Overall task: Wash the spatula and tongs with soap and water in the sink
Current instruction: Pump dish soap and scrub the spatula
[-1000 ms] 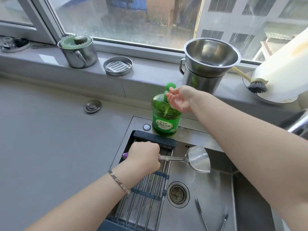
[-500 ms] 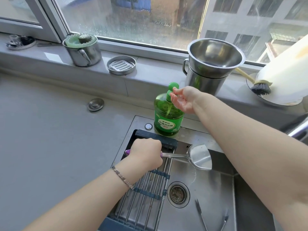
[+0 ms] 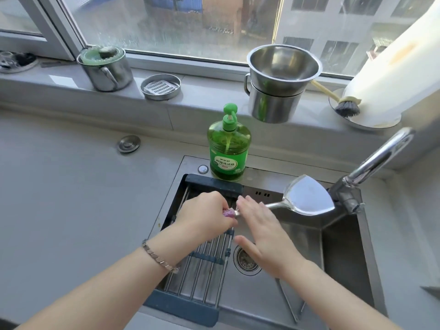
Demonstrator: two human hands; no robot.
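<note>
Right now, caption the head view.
Left hand grips the spatula over the sink; open right hand touches its shaft.

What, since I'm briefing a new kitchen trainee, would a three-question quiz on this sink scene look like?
1. True or false: the left hand grips the spatula by its handle end.
2. The right hand has its fingers: A clenched, B straight, C out of view.
3. Fill in: the tongs lie in the ___.
Key: 1 true; 2 B; 3 sink.

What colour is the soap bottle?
The soap bottle is see-through green, with a green pump; the head view shows it best.
</note>
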